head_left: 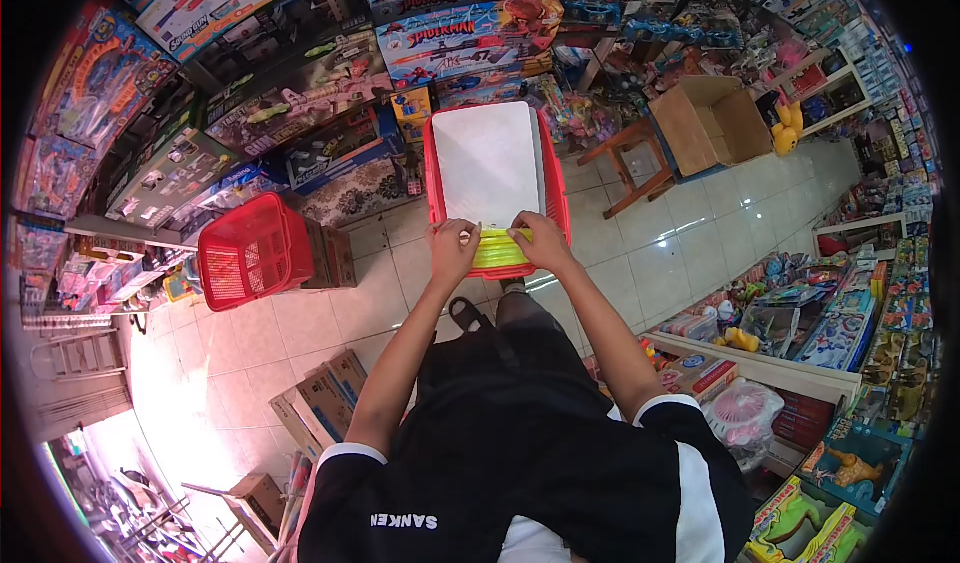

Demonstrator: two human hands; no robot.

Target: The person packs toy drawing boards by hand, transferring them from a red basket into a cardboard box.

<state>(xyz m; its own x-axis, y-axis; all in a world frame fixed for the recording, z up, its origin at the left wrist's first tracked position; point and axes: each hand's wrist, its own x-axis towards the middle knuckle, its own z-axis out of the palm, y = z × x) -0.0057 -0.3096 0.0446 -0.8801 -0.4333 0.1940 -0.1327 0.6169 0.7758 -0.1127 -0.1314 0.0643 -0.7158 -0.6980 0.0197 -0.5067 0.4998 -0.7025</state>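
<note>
A bright yellow-green bundle of what look like thin plastic strips (500,251) lies across the near end of a red plastic basket (434,178). My left hand (453,249) pinches the bundle's left end, fingers curled. At its right end, my right hand (543,241) has its thumb and fingers closed on it. Just beyond both hands, a flat white sheet or board (490,158) covers most of the basket's top. Whatever lies under the sheet is hidden, and the exact kind of yellow-green item cannot be made out.
Another red basket (255,253) stands to the left beside cardboard boxes (335,258). An open cardboard carton (712,123) rests on a wooden stool (630,168) at the right. Boxed toys (470,38) fill the far shelves, and more toy packs line the right side.
</note>
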